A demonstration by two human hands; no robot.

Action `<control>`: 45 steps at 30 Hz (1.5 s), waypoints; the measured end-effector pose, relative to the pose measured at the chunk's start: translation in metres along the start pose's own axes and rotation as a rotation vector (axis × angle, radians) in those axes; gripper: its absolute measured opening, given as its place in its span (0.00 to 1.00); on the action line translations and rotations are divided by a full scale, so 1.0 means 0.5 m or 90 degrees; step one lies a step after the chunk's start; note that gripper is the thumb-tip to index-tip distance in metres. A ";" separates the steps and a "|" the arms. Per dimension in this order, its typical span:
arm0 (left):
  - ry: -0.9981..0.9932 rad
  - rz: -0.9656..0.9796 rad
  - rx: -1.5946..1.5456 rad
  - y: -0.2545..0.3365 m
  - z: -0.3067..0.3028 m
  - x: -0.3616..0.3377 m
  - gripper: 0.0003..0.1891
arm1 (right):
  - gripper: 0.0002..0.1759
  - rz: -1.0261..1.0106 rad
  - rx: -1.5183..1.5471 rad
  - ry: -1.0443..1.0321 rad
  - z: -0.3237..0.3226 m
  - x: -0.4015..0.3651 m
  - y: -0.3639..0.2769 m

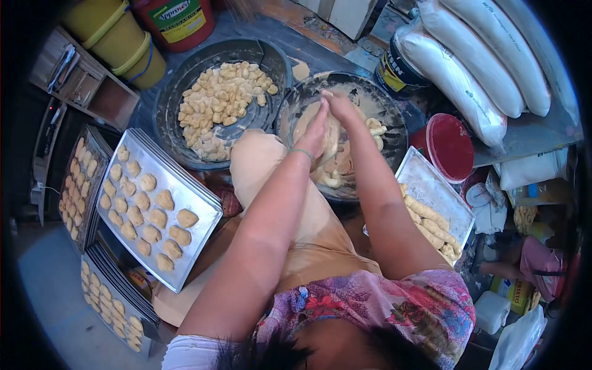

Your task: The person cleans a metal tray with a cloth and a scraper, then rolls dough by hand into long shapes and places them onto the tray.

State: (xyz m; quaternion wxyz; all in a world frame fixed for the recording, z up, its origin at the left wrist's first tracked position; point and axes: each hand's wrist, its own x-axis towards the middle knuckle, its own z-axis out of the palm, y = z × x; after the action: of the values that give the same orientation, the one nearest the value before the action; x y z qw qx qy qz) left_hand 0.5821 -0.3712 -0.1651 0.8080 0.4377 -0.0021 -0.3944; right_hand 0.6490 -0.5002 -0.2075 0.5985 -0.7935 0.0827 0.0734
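Observation:
My left hand (316, 128) and my right hand (341, 105) are raised over a dark round basin (394, 117) dusted with flour, palms close together and fingertips meeting. Whether anything lies between the palms is hidden. Long strips of dough (332, 177) lie in this basin, below and beside my hands. Left of it, a second round basin (161, 117) holds many small dough pieces (219, 92). At the right, a metal tray (431, 169) carries thick dough rolls (428, 216).
Stacked trays (179, 271) with dough balls stand at the left, with more trays behind and below. A red-lidded bucket (450, 148), a dark bucket (398, 71) and filled sacks (456, 86) sit at the right. Yellow buckets (139, 61) stand upper left. Another person (542, 259) is at the far right.

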 end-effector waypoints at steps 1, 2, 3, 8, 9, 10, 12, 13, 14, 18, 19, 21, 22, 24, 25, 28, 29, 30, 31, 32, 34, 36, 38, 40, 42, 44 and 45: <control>0.023 -0.012 0.035 -0.012 -0.012 0.011 0.50 | 0.23 0.021 -0.059 -0.012 -0.004 -0.018 -0.040; 0.047 -0.024 0.069 -0.022 -0.024 0.023 0.50 | 0.23 0.042 -0.118 -0.024 -0.008 -0.039 -0.082; 0.051 0.025 0.061 -0.028 -0.035 0.034 0.50 | 0.23 0.061 -0.178 -0.036 -0.004 -0.057 -0.111; 0.074 0.063 -0.103 -0.007 -0.049 0.025 0.51 | 0.25 -0.439 -0.196 0.257 0.109 -0.154 0.031; 0.188 0.121 -0.102 0.011 -0.017 0.004 0.46 | 0.26 -0.417 -0.164 0.206 0.119 -0.193 0.059; 0.138 0.138 -0.097 0.022 -0.003 -0.011 0.46 | 0.27 -0.389 -0.131 0.158 0.124 -0.225 0.097; 0.031 0.167 -0.080 0.034 0.015 -0.026 0.45 | 0.27 -0.330 -0.597 0.047 0.114 -0.241 0.219; 0.025 0.165 -0.091 0.023 0.001 -0.010 0.41 | 0.26 -0.192 -0.578 -0.054 0.103 -0.238 0.265; 0.037 0.165 -0.053 0.018 -0.007 0.003 0.39 | 0.25 -0.061 -0.553 -0.155 0.092 -0.228 0.300; 0.068 0.144 0.064 -0.013 -0.034 0.027 0.32 | 0.22 -0.004 -0.202 0.011 0.052 -0.180 0.298; 0.065 0.134 0.090 -0.016 -0.034 0.030 0.30 | 0.23 0.035 0.012 0.066 0.036 -0.178 0.223; 0.058 0.150 0.118 -0.009 -0.005 0.004 0.28 | 0.24 0.115 0.448 0.096 0.010 -0.173 0.071; 0.056 0.159 0.133 -0.006 0.005 -0.007 0.27 | 0.24 0.157 0.671 0.068 0.003 -0.164 0.036; 0.029 0.161 0.208 -0.012 -0.009 0.002 0.26 | 0.25 0.139 0.618 0.007 -0.002 -0.155 -0.015; 0.018 0.163 0.246 -0.014 -0.020 0.006 0.26 | 0.25 0.129 0.592 -0.025 0.001 -0.146 -0.029; 0.080 0.035 0.302 -0.014 -0.036 0.003 0.24 | 0.23 -0.148 0.384 0.172 0.014 -0.108 -0.044; 0.050 0.034 0.295 -0.013 -0.034 -0.006 0.22 | 0.22 -0.155 0.459 0.250 0.012 -0.095 -0.055; 0.020 0.034 0.288 -0.004 -0.019 -0.027 0.21 | 0.23 -0.149 0.485 0.203 0.003 -0.103 -0.070; -0.011 0.034 0.281 0.008 -0.003 -0.045 0.20 | 0.23 -0.144 0.510 0.157 -0.011 -0.113 -0.087; 0.000 0.044 0.271 0.017 0.010 -0.054 0.19 | 0.24 -0.141 0.538 0.112 -0.023 -0.119 -0.100; 0.023 0.060 0.251 0.034 0.033 -0.075 0.16 | 0.32 -0.207 0.522 0.012 -0.034 -0.123 -0.114; 0.026 0.123 0.226 0.075 0.059 -0.088 0.15 | 0.38 -0.283 0.487 -0.019 -0.036 -0.137 -0.133; -0.015 0.215 0.142 0.118 0.077 -0.074 0.12 | 0.41 -0.251 0.568 -0.048 0.009 -0.191 -0.156; 0.077 0.304 0.149 0.183 0.137 -0.089 0.13 | 0.36 -0.222 0.612 -0.002 0.080 -0.224 -0.143; 0.063 0.412 0.110 0.264 0.166 -0.123 0.13 | 0.25 -0.178 0.144 -0.163 0.105 -0.225 -0.074; -0.054 0.524 0.049 0.359 0.163 -0.170 0.14 | 0.19 -0.143 0.036 -0.212 0.135 -0.246 -0.029; -0.180 0.493 -0.018 0.432 0.129 -0.187 0.16 | 0.20 -0.147 -0.012 -0.225 0.147 -0.238 0.025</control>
State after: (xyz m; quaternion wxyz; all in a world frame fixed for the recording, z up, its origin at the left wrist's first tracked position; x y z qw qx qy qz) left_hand 0.6323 -0.2909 0.0599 0.8945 0.3346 -0.2722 -0.1178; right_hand 0.5287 -0.4278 -0.2138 0.6009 -0.7779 -0.1155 0.1429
